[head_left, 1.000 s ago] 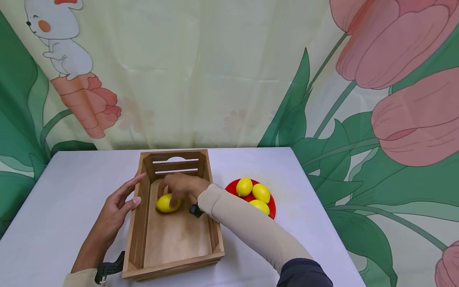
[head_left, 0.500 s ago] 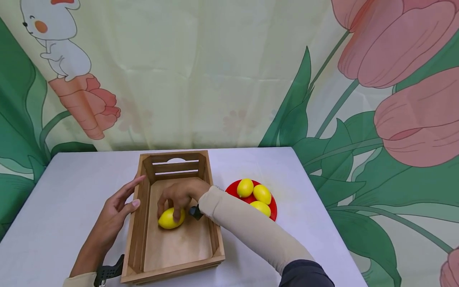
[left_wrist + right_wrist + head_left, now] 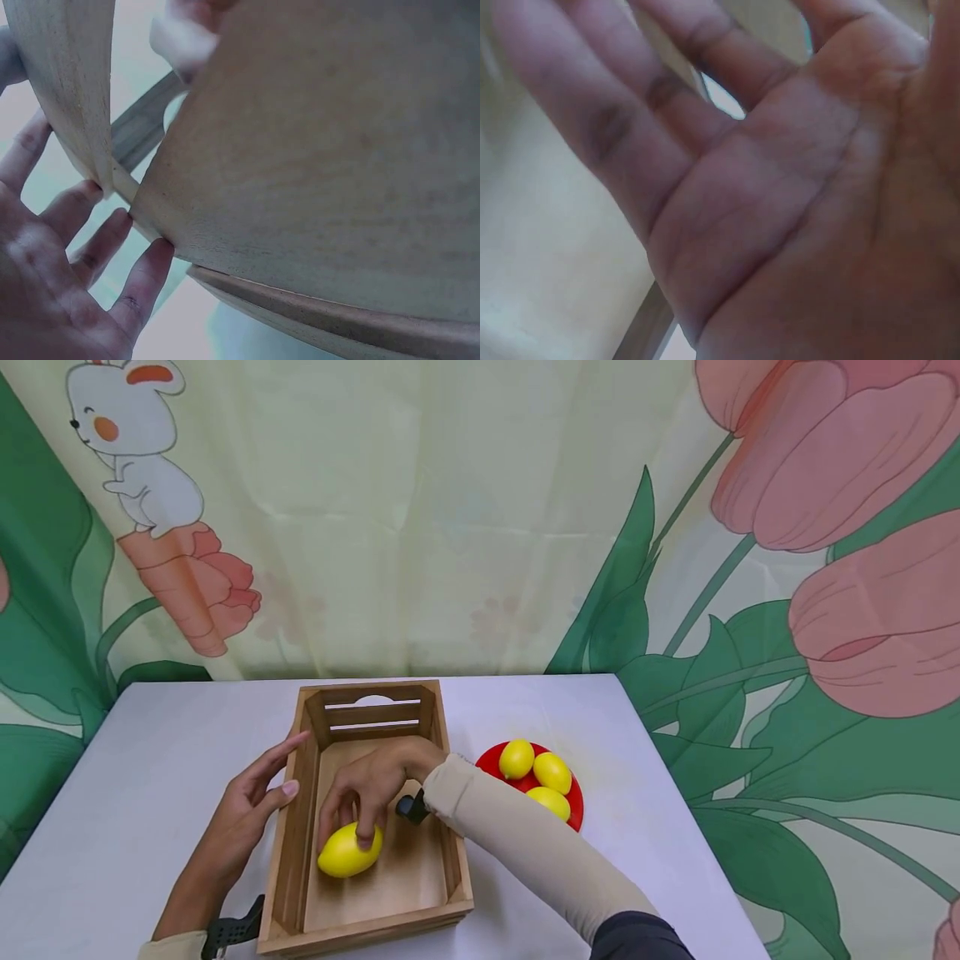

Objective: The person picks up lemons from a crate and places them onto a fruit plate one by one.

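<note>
A yellow lemon [image 3: 347, 853] is inside the wooden crate [image 3: 366, 925], toward its near left part. My right hand [image 3: 378, 781] reaches in from the right and grips the lemon between thumb and fingers from above. In the right wrist view the palm [image 3: 780, 202] fills most of the picture, and the lemon is out of sight there. My left hand [image 3: 243, 806] rests against the crate's left side with its fingers straight. The left wrist view shows those fingertips [image 3: 154, 259] touching the crate's wooden slats [image 3: 300, 150].
A red plate [image 3: 576, 806] with three lemons [image 3: 552, 772] stands right of the crate, partly behind the right forearm [image 3: 525, 843]. The white-covered table [image 3: 97, 793] ends at a printed curtain [image 3: 420, 527] behind.
My right hand has moved the lemon toward the crate's near side, a little higher in its grip. The left hand has stayed at the crate's left side.
</note>
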`<state>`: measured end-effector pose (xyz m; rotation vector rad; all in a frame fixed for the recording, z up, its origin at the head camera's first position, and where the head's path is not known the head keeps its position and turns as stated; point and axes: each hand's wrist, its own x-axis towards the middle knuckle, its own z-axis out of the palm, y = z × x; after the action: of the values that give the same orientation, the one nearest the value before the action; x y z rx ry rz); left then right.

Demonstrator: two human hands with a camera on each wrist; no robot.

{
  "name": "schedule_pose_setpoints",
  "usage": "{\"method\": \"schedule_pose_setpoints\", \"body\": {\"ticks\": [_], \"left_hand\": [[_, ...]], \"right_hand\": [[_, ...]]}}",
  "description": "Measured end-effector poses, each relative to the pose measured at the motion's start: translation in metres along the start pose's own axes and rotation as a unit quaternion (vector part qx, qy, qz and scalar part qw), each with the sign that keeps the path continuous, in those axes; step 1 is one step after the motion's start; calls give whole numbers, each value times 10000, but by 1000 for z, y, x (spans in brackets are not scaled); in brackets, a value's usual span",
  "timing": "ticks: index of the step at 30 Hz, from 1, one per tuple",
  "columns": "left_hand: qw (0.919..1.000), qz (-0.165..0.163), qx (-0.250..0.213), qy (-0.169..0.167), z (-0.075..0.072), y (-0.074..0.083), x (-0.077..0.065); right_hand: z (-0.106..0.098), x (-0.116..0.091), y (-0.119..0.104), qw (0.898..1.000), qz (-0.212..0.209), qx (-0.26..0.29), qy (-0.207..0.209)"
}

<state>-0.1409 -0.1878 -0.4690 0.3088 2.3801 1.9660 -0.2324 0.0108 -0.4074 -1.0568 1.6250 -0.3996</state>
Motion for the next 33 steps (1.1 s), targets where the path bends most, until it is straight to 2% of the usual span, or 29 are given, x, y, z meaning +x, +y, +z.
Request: {"method": "schedule_pose_setpoints", "body": {"ticks": [5,9,12,18,26,28,33], "left_hand": [[10000,6,-58,28,0,-1,0],[9999,-30,-95,42,0,-2,0],[9999,-21,-96,45,-1,-1,0],[9999,-53,-136,60,0,-1,1],[9998,-139,-124,-52,4,-3,4],[9999,-136,-82,-19,4,-3,3],[9999,-91,27,55,1,-2,0]], "right_hand": [[0,-10,-8,9957,-709,457,-393],[-2,-15,-10,9835,-1436,921,-600],[-4,-14,-9,9737,-1824,1199,-652],[-6,-16,-6,9608,-2334,1393,-553],[-9,-38,-13,9397,-3024,1594,66],[-9,-41,-15,9376,-3074,1623,79],[-8,-51,-15,9406,-3045,1497,99]]}}
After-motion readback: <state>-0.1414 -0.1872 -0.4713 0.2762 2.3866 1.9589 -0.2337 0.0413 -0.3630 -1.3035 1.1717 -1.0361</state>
